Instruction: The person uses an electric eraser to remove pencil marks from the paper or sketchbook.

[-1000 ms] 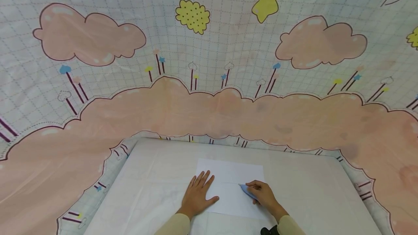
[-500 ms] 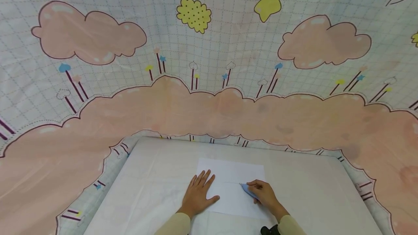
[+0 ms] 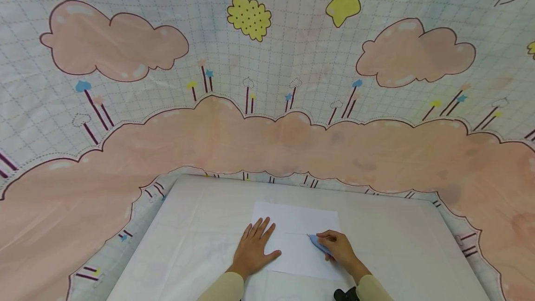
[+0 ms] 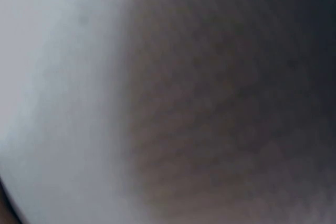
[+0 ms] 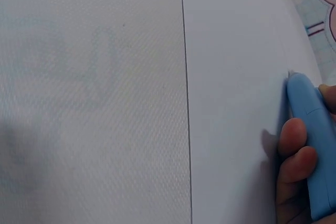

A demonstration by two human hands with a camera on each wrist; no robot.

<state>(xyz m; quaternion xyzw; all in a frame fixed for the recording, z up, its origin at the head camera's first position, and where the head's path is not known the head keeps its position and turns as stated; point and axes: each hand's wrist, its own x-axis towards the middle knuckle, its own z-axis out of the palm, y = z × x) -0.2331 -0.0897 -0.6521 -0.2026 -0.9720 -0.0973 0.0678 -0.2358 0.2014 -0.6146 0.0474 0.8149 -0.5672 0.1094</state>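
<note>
A sheet of white paper (image 3: 298,261) lies on the pale tabletop, a faint line running across its middle. My left hand (image 3: 252,252) rests flat on the paper's left part, fingers spread and straight. With curled fingers, my right hand (image 3: 340,252) grips a blue utility knife (image 5: 315,140). Its tip points up and left in the head view, right at the end of the faint line. In the right wrist view, two fingertips (image 5: 292,136) press against the knife's side. The left wrist view is blurred and shows only a dark, close surface beside a pale one.
A white-covered table (image 3: 401,240) spreads around the paper. Behind and beside it hangs cloth (image 3: 267,143) printed with clouds and stars. Part of a black object (image 3: 345,295) shows by the right sleeve at the bottom edge.
The head view has shifted slightly. Both hands and the utility knife keep nearly the same places on the paper.
</note>
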